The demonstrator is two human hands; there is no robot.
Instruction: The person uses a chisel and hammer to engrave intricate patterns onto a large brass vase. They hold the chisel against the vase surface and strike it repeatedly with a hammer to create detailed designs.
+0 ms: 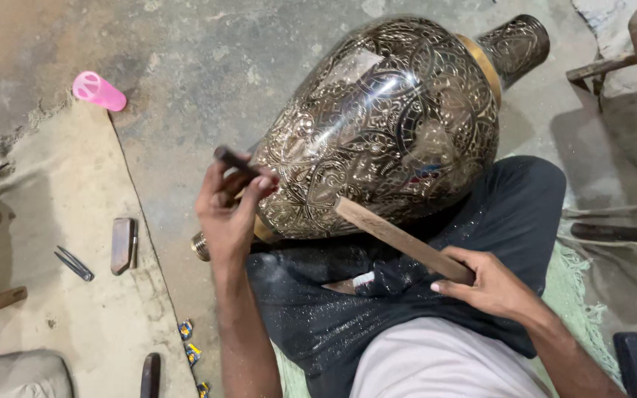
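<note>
Clearly the biggest thing in view is the dark engraved metal vase (388, 125), lying on its side across the person's lap (407, 287), its neck pointing away toward the upper right and its foot near the left hand. As far as the picture shows, nearly the whole visible flank already carries dense, bright floral and scroll engraving against the black coating; I would judge the chasing well advanced, with work in hand only at the lower part beside the foot, though the underside is hidden and cannot be assessed. Fine glittering dust speckles the dark trousers. The right hand (492, 284) is closed around a wooden mallet stick (396, 237), whose far end lies against the vase's lower belly. The left hand (230, 210) is pinched around a small dark chisel (236, 160), its tip set against the vase surface. On the floor to the left lie a flat sharpening stone (122, 245), metal tweezers (74, 263) and, further off, a pink plastic cup (99, 91).
</note>
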